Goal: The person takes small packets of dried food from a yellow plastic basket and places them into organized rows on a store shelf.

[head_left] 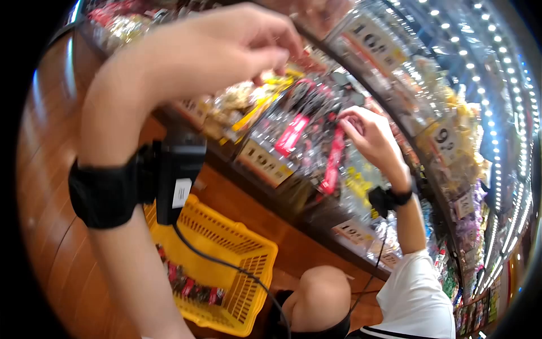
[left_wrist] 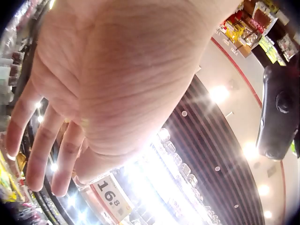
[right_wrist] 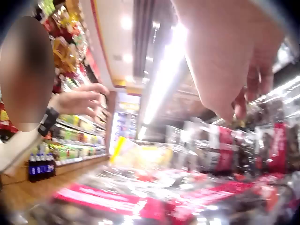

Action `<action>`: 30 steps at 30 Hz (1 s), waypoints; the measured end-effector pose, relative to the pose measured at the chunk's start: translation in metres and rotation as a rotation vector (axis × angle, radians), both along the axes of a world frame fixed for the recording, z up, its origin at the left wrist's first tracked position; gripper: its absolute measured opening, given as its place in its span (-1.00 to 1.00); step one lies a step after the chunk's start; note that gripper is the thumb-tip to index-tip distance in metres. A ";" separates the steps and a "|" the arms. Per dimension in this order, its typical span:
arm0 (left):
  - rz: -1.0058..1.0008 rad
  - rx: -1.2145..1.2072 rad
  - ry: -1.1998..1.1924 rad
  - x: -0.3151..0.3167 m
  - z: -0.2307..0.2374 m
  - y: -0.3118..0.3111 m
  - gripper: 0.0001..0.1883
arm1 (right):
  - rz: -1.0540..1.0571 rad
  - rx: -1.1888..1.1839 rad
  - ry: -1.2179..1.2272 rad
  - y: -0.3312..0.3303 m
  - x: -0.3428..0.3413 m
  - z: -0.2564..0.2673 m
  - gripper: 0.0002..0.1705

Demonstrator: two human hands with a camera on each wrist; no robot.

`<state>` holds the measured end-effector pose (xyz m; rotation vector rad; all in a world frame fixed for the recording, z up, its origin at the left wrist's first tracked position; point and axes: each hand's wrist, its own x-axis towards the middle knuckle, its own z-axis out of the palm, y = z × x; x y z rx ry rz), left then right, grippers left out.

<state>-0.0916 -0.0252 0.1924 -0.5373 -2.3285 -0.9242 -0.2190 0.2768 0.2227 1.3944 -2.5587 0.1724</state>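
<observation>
My left hand (head_left: 243,51) is raised over the shelf's front edge, and in the left wrist view its palm (left_wrist: 108,84) shows with fingers hanging loosely and nothing in them. Loosely bent fingers also mark my right hand (head_left: 372,138), which hovers over clear bags with red labels (head_left: 333,161). In the right wrist view that hand (right_wrist: 234,65) hangs just above the upright red-labelled bags (right_wrist: 225,147), nothing visible in its grasp. Another bag with a red label (head_left: 292,134) lies between the two hands, behind the price tag reading 19.8 (head_left: 265,163).
A yellow shopping basket (head_left: 248,240) stands on the wooden floor below the shelf, with several red-labelled bags (head_left: 189,282) in it. My bent knee (head_left: 324,291) is beside it. An upper shelf with a 16.8 price tag (head_left: 372,42) runs along behind the bags.
</observation>
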 end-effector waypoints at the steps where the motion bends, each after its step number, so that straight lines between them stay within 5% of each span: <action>1: -0.066 0.011 0.040 -0.002 0.003 -0.004 -0.72 | 0.028 0.030 0.015 -0.001 0.003 -0.007 -0.76; 4: -0.300 0.049 -0.385 0.040 0.029 -0.026 -0.70 | 0.484 0.258 -0.451 -0.013 0.079 -0.021 -0.71; 5: -0.230 0.061 -0.262 0.054 0.026 -0.015 -0.71 | 0.708 0.234 -0.586 -0.021 0.099 -0.035 -0.74; 6: 0.119 0.063 -0.063 0.071 0.008 0.002 -0.68 | 0.779 0.398 -0.704 -0.033 0.115 -0.045 -0.68; 7: 0.241 -0.002 0.054 0.073 0.003 0.000 -0.64 | 0.839 0.570 -0.798 -0.043 0.128 -0.053 -0.63; 9: 0.211 0.016 0.028 0.081 0.005 -0.012 -0.63 | 0.706 0.893 -0.647 -0.067 0.132 -0.100 -0.73; 11: 0.175 0.063 -0.021 0.088 0.014 -0.030 -0.61 | 0.773 0.804 -0.525 -0.071 0.132 -0.127 -0.73; 12: 0.160 0.080 -0.067 0.089 0.013 -0.035 -0.61 | 0.831 0.924 -0.685 -0.103 0.125 -0.148 -0.71; 15: 0.157 0.134 -0.135 0.097 0.018 -0.060 -0.59 | 0.833 0.727 -0.824 -0.129 0.132 -0.139 -0.69; 17: 0.175 0.169 -0.144 0.104 0.016 -0.074 -0.57 | 0.923 0.710 -1.209 -0.142 0.126 -0.146 -0.68; 18: 0.167 0.190 -0.155 0.108 0.016 -0.077 -0.56 | 0.856 0.905 -1.523 -0.149 0.114 -0.143 -0.68; 19: 0.167 0.210 -0.160 0.109 0.012 -0.080 -0.55 | 0.854 0.907 -1.534 -0.155 0.096 -0.143 -0.68; 21: 0.149 0.187 -0.184 0.112 0.009 -0.079 -0.55 | 0.907 0.725 -1.779 -0.159 0.056 -0.143 -0.70; 25: 0.109 0.109 -0.217 0.120 0.001 -0.069 -0.55 | 0.702 0.206 -2.682 -0.171 0.020 -0.217 -0.52; 27: 0.084 0.059 -0.233 0.124 -0.005 -0.060 -0.55 | 0.100 0.204 -2.065 -0.173 0.057 -0.264 -0.54; 30: 0.058 -0.011 -0.252 0.132 -0.014 -0.047 -0.54 | 0.172 1.008 -1.336 -0.166 0.068 -0.391 -0.44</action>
